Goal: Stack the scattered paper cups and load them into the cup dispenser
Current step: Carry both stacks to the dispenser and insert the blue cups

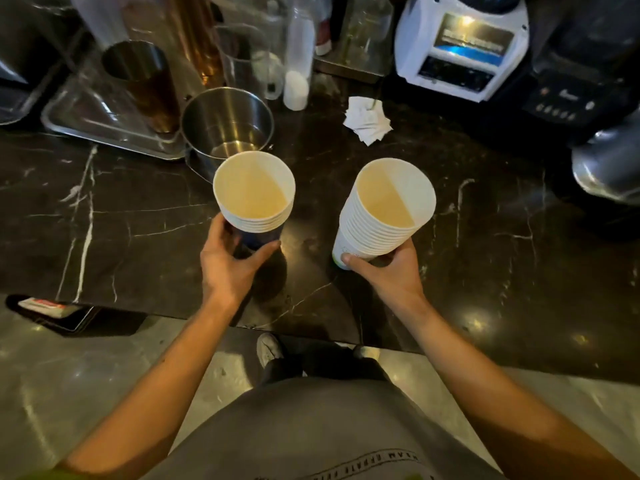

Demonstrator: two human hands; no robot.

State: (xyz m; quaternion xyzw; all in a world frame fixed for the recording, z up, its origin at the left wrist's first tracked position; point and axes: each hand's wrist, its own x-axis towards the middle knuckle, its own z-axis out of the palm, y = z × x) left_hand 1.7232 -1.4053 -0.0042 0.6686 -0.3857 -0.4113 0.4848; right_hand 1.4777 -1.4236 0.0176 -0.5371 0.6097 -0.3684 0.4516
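I hold two stacks of white paper cups above the black marble counter (138,220). My left hand (230,265) grips the shorter stack (254,194) from below; its bottom cup has a dark blue side. My right hand (391,271) is closed around the base of the taller stack (388,206), which leans slightly to the right and is made of several nested cups. Both stacks are open at the top and show empty cream insides. The two stacks are apart, side by side. No cup dispenser is clearly recognisable in the view.
Behind the left stack stands a steel pot (227,123) beside a metal tray (110,123) with tall steel and glass vessels. Folded paper napkins (367,119) lie mid-counter. A white blender base (460,46) and a black appliance (581,81) stand at the back right. A black tray (62,313) sits at the counter's front-left edge.
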